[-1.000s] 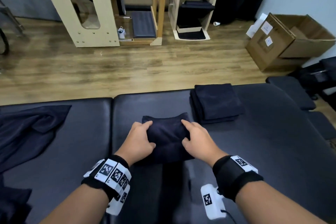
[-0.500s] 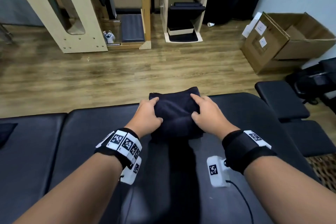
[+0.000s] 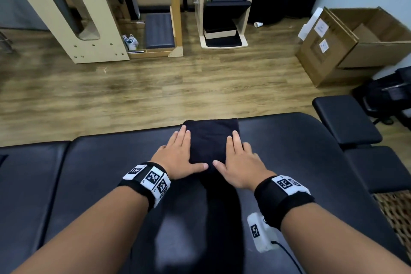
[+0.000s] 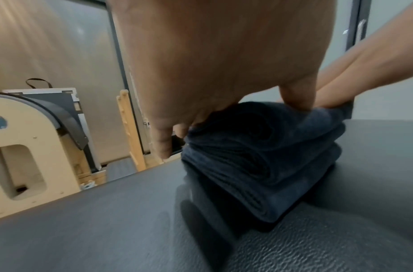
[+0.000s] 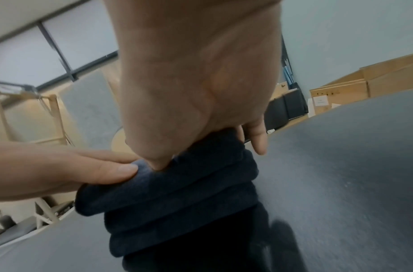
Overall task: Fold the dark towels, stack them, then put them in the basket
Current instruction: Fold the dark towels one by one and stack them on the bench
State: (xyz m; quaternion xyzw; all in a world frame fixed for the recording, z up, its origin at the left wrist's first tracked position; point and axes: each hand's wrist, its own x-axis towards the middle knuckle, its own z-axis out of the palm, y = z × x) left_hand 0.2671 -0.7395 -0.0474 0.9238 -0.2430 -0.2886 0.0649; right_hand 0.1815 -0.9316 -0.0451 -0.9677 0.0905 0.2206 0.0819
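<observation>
Wooden frame: we note a pale wooden unit (image 3: 66, 13) standing on the plank floor at far left, well apart from the bench
Left hand: we find the left hand (image 3: 178, 158) laid flat on the left edge of the stack, fingers (image 3: 184, 135) straight and together, thumb stretched across the near edge; it presses and grips nothing
Towel stack: we record the dark towels (image 3: 211, 140) folded and piled in several layers, sitting on the black padded bench (image 3: 289, 162) near its far edge, between both hands
Right hand: we find the right hand (image 3: 238, 164) flat on the right edge of the stack, fingers extended, thumb pointing toward the other thumb; pressing, nothing gripped
Basket: we see a woven basket (image 3: 398, 213) partly in view at the right edge, beside the bench
</observation>
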